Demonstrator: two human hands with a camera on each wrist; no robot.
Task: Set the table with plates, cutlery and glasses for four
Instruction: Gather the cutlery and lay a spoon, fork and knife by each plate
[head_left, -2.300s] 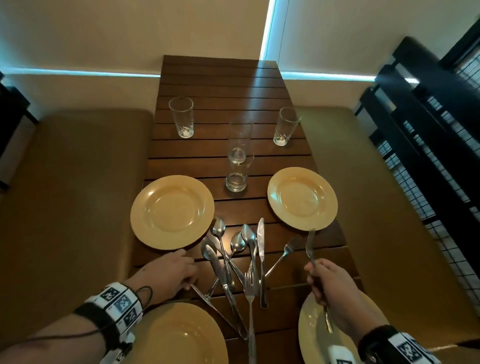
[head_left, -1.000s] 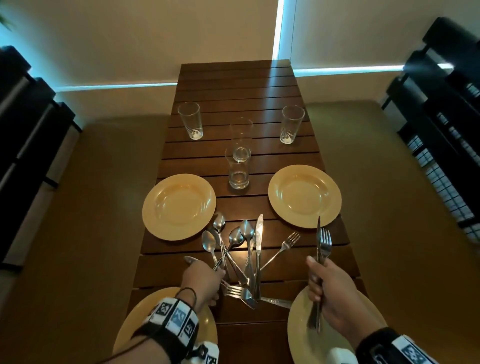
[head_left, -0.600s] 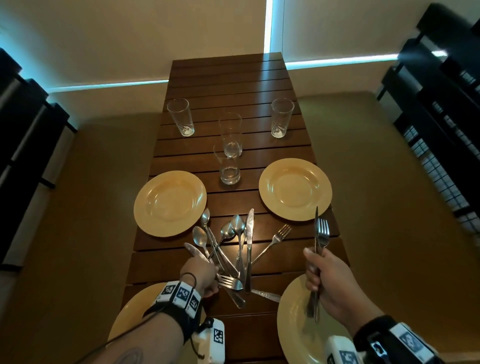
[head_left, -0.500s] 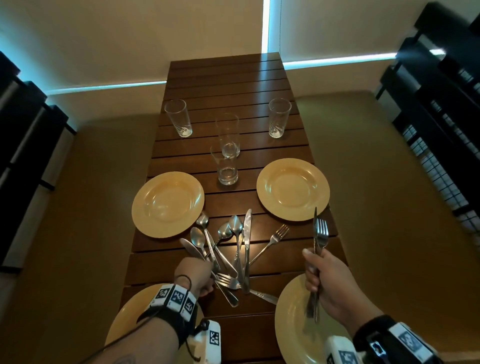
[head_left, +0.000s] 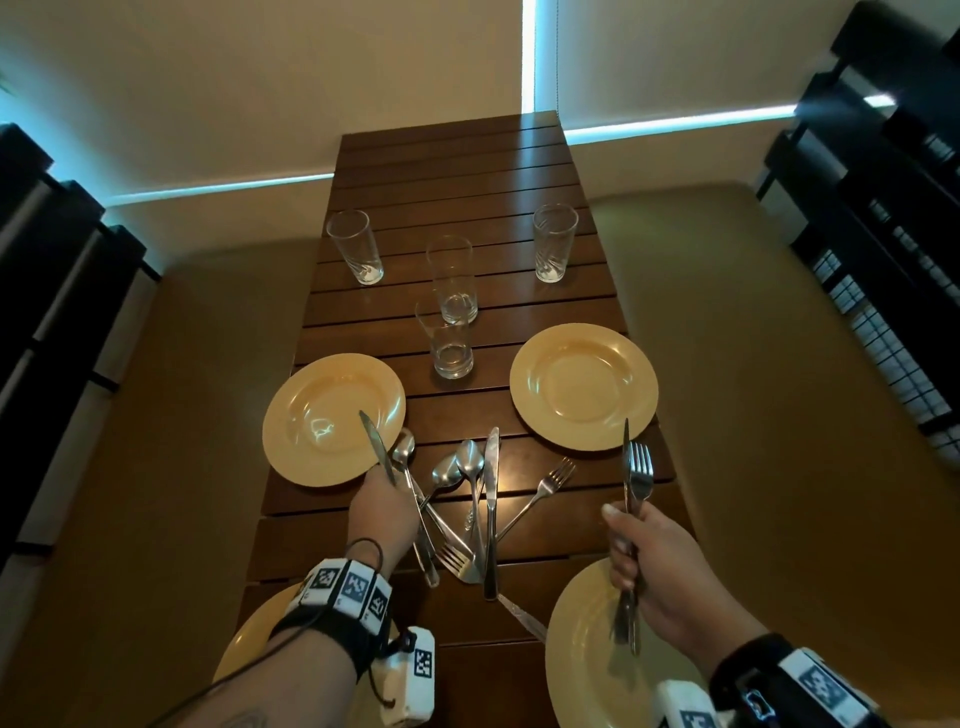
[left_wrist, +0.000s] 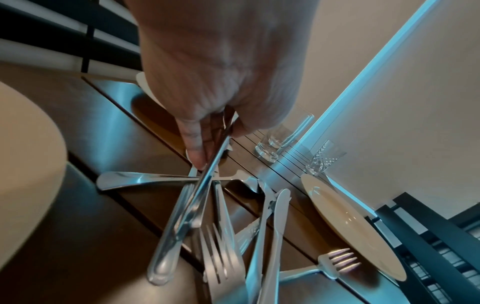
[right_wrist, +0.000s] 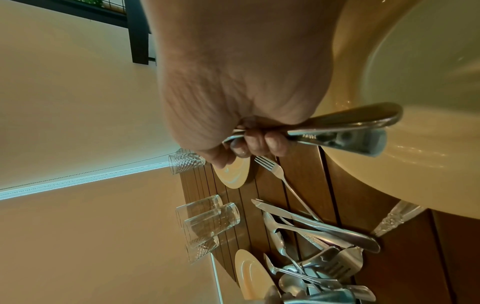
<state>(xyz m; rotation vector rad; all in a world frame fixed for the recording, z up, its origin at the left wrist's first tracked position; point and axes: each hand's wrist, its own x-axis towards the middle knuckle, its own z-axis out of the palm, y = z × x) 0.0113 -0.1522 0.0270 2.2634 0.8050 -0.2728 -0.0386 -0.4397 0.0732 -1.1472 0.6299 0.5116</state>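
Observation:
My left hand (head_left: 387, 501) pinches a knife (head_left: 378, 449) by its middle; the blade points up over the far left yellow plate (head_left: 311, 395). In the left wrist view, the fingers (left_wrist: 197, 148) hold that knife (left_wrist: 197, 195) above the pile, handle toward the camera. My right hand (head_left: 636, 551) grips a fork (head_left: 640, 467) and a second knife (head_left: 626, 447) upright, their handles over the near right plate (head_left: 582, 686). Loose spoons, forks and a knife lie in a cutlery pile (head_left: 470, 509) mid-table. Another plate (head_left: 584, 387) sits far right, one (head_left: 249, 644) near left under my forearm.
Several clear glasses stand beyond the plates: one far left (head_left: 356, 247), one far right (head_left: 555, 241), two in the middle (head_left: 449, 312). Tan bench seats (head_left: 156, 415) flank the narrow slatted wooden table (head_left: 447, 171). Dark slatted screens stand at both sides.
My left hand has lifted a knife out of the cutlery pile and raised its blade over the far left plate. The right hand, which earlier added a knife to its fork, holds both nearly still.

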